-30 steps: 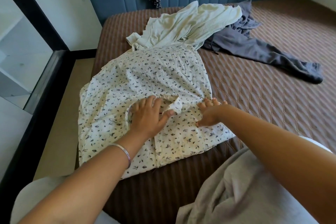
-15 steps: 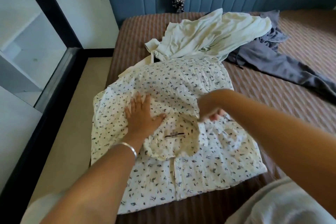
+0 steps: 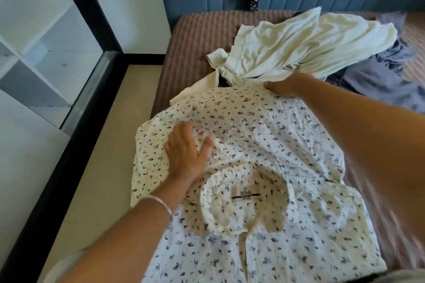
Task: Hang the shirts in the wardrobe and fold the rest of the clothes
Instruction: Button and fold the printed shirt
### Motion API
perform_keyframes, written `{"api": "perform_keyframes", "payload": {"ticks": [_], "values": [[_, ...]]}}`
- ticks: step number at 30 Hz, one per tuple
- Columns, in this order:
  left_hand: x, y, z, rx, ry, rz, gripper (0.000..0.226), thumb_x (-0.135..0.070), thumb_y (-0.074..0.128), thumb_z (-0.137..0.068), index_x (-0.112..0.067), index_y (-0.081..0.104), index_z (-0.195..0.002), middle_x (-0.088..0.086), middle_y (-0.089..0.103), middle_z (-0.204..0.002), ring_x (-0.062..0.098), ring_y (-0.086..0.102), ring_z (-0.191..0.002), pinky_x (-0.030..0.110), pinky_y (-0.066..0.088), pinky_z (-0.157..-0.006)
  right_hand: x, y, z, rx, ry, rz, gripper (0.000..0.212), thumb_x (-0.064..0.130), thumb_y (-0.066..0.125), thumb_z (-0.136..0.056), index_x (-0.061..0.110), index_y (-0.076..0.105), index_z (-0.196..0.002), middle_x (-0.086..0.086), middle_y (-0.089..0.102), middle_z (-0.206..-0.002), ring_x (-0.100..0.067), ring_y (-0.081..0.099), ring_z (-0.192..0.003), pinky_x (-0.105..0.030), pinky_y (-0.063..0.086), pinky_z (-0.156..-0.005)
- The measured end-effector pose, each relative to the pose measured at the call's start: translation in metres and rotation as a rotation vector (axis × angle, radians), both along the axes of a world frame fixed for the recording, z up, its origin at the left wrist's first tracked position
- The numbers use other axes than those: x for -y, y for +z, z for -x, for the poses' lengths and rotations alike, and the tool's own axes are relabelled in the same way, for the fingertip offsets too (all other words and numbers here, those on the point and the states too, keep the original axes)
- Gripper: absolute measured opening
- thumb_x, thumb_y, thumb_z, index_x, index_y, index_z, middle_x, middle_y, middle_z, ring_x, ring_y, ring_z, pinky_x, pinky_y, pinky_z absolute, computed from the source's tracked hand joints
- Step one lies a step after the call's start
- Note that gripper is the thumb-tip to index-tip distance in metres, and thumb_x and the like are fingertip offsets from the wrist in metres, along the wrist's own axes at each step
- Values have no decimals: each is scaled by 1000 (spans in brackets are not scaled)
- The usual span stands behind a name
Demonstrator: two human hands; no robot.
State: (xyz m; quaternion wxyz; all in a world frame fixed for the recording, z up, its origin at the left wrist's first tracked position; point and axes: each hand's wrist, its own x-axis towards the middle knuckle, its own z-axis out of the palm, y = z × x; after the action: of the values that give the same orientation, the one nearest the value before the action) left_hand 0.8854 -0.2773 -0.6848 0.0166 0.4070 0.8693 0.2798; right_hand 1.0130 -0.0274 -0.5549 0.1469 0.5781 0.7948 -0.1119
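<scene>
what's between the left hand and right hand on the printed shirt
Only rumpled leaf-printed white shirt fabric lies between left hand and right hand, in the head view.

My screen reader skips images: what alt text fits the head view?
Two hands work a white leaf-print collared shirt on a brown striped bed: left hand flat on it, right hand at its far edge.

Left hand (image 3: 186, 151) lies flat with fingers (image 3: 184, 127) spread; right hand (image 3: 284, 86) reaches far forward, palm down.
</scene>
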Motion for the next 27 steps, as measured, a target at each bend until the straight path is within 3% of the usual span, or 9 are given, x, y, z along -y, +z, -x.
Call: {"api": "perform_keyframes", "payload": {"ticks": [3, 6, 8, 10, 11, 14, 18, 22, 27], "values": [[-9, 17, 48, -19, 344, -61, 66, -64, 38, -90, -11, 42, -130, 13, 46, -132, 32, 43, -121, 47, 34, -98, -16, -5, -13, -74, -7, 231, 91, 73, 26, -89, 9, 17, -153, -17, 13, -159, -33, 16, -146, -44, 13, -119], [-13, 23, 94, 409, 539, 98, 81, -64, 56, -84, -7, 38, -139, 16, 45, -141, 38, 44, -128, 50, 31, -107, -21, -3, -28, -254, -190, 338, 104, 79, 41, -79, 7, 19, -152, -15, 21, -157, -33, 26, -142, -43, 23, -115], [-12, 26, 119, 681, 554, 136, 96, -70, 71, -66, -6, 48, -133, 15, 55, -133, 38, 55, -118, 50, 43, -102, -28, 1, -39, -425, -282, 348, 85, 55, 60, -86, 8, 27, -149, -10, 51, -133, -33, 51, -115, -37, 43, -94], [-11, 26, 135, 860, 519, 190, 109, -67, 86, -39, -7, 55, -124, 12, 62, -122, 36, 61, -108, 49, 49, -95, -31, 8, -52, -529, -407, 405, 83, 47, 76, -76, 10, 41, -141, -5, 54, -85, -23, 52, -70, -32, 46, -57], [-11, 25, 141, 900, 475, 241, 110, -61, 91, -32, -6, 57, -121, 12, 63, -118, 36, 61, -107, 50, 49, -95, -33, 7, -58, -582, -456, 446, 82, 44, 82, -69, 10, 48, -136, -5, 56, -80, -21, 53, -65, -29, 46, -51], [-16, 38, 138, 779, 300, 392, 91, -38, 95, -45, -1, 58, -119, 15, 63, -117, 35, 61, -108, 48, 49, -96, -32, 9, -70, -757, -521, 553, 54, 24, 80, -73, 4, 61, -119, -7, 73, -85, -19, 70, -66, -31, 59, -56], [-13, 59, 112, 586, 163, 322, 28, -15, 81, -68, -10, 57, -80, 8, 58, -89, 23, 55, -80, 37, 49, -76, -22, 19, -86, -896, -482, 593, 36, 2, 66, -80, -1, 61, -116, -16, 71, -103, -26, 71, -83, -34, 60, -62], [-3, 85, 99, 642, 44, 73, 23, 1, 73, -72, -13, 56, -75, 3, 58, -76, 19, 54, -67, 27, 44, -59, -11, 30, -100, -1004, -375, 649, 24, -16, 54, -81, 8, 57, -87, -17, 66, -94, -31, 65, -91, -35, 61, -63], [26, 129, 95, 1075, -71, -90, 55, 10, 73, -65, -11, 60, -115, 13, 66, -113, 30, 63, -105, 41, 53, -80, 15, 49, -132, -1061, -225, 741, 44, -25, 42, -80, 11, 60, -96, -16, 64, -102, -31, 62, -95, -38, 58, -74]]}}
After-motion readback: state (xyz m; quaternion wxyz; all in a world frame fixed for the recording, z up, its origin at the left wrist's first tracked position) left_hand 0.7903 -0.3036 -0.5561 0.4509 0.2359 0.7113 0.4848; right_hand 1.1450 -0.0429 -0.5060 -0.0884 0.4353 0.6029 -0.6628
